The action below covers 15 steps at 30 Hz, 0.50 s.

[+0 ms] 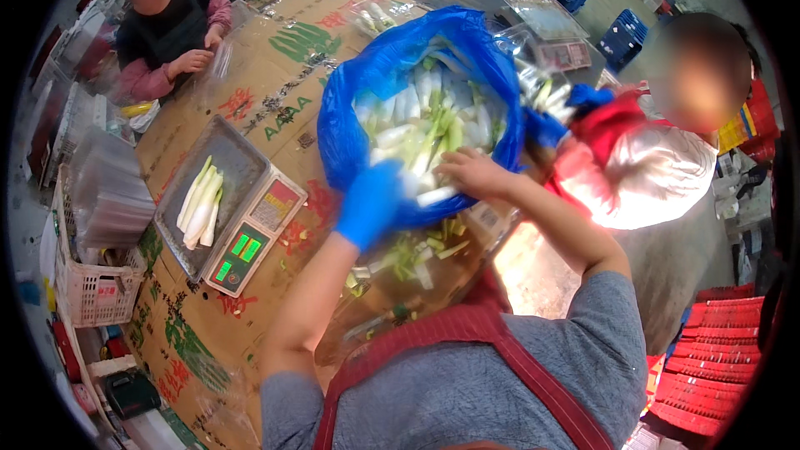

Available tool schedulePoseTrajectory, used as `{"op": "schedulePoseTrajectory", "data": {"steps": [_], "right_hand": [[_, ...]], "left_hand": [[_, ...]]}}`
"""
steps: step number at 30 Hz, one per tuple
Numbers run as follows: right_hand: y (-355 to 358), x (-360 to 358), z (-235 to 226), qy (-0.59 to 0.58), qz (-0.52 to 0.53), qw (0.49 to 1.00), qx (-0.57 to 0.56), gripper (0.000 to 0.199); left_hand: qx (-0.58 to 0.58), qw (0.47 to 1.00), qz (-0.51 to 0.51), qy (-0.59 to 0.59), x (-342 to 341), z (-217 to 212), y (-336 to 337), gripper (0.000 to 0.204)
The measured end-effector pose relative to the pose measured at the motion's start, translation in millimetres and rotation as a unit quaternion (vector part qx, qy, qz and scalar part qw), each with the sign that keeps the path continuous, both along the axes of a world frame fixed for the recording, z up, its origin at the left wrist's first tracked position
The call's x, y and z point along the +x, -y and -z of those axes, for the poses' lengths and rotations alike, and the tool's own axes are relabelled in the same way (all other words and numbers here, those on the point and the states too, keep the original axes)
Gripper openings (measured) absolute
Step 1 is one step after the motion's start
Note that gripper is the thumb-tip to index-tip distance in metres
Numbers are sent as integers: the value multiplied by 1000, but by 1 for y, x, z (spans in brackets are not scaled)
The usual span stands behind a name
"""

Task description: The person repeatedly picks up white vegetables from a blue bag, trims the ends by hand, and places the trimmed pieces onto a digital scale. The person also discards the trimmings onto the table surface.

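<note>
A large blue plastic bag [335, 129] stands open on the table, full of pale vegetable stalks [408, 104], white with light green tips, perhaps water bamboo shoots. At the bag's near left edge is my left hand [371, 202] in a blue glove, its fingers smeared by motion. My bare right hand [477, 173] reaches over the near right rim, its bent fingers closed on a pale stalk among the others. To the left lies a digital scale [254, 237] with a lit green display. Several stalks [200, 204] rest together on its grey tray [171, 192].
Cardboard [267, 83] covers the table. Green trimmings [412, 258] lie before the bag. A white basket [100, 292] holds clear plastic sleeves [108, 187]. One co-worker [171, 29] sits far left; another [650, 142], blue-gloved, is close at right near a second scale [562, 54].
</note>
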State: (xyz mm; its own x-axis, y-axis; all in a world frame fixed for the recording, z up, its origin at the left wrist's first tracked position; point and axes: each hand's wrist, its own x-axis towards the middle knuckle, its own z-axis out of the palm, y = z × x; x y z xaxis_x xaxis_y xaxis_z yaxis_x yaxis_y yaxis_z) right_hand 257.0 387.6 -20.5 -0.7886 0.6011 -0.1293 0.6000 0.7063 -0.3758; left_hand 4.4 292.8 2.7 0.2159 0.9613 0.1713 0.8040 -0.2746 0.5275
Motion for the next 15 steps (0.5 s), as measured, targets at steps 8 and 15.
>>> {"op": "schedulePoseTrajectory", "data": {"steps": [8,15], "right_hand": [[23,26,-20,-26,-3,998,62,45],[-2,34,-14,53,7,997,53,46]], "left_hand": [[-105,991,-74,27,45,78,-93,70],[-153,987,-33,45,57,77,-109,70]]}}
